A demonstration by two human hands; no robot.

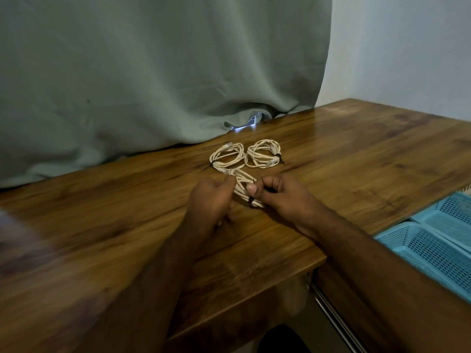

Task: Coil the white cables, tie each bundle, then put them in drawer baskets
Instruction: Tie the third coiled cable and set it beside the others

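A grey-green curtain [158, 72] is draped over the far edge of the wooden bench [356, 154], and blue drawer baskets [433, 240] are seen off its right edge. Two tied white cable coils [226, 157] [263, 154] are laid mid-bench toward that far edge; just nearer, a third coil [243, 186] is gripped by the curled left hand [212, 197] and right hand [275, 192], a black tie [251, 200] pinched under the right thumb

I see left hand [212, 197] covering part of third coil [243, 186] | baskets [430, 247] cut by right edge | tabletop's [344, 154] near-left corner blurred

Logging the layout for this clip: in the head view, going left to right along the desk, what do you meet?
Left tied cable coil → left hand → bundle being tied → right tied cable coil → right hand → blue drawer baskets.
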